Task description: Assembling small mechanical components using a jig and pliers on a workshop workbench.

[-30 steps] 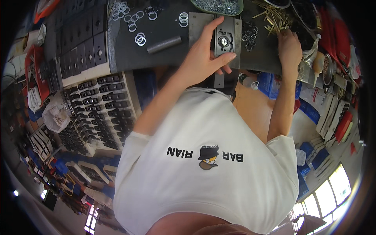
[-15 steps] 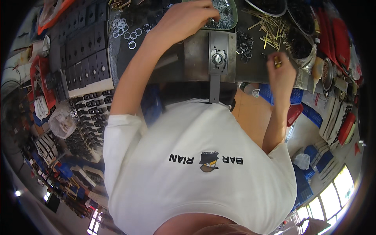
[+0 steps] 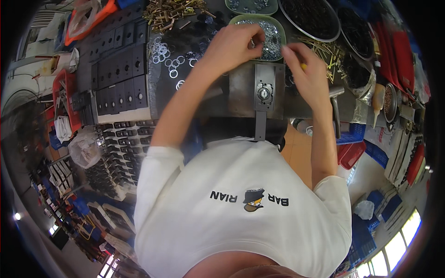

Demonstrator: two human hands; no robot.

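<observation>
My left hand (image 3: 236,45) is over the near left edge of a green tray (image 3: 282,34) of small shiny metal pieces (image 3: 272,39). Its thumb and fingers are pinched together on a small shiny metal piece, mostly hidden. Right of that tray, my right hand (image 3: 307,69) is closed with the thumb up, and a bit of something small and yellow (image 3: 303,66) shows between its fingers. Between my forearms, a long dark grey plate with a round metal lock fitting (image 3: 264,94) lies on a metal block (image 3: 242,90), its narrow end pointing toward me.
A hammer (image 3: 337,91) lies by my right wrist, handle past the table edge. White rings (image 3: 173,73) and stacked dark plates (image 3: 121,95) are at left. Brass-coloured strips (image 3: 174,11) lie at the back; round pans of dark parts (image 3: 309,21) stand far right.
My right hand has moved left and away from me, up to the green tray, uncovering the hammer. The left hand stays at the tray. The whole view has shifted slightly.
</observation>
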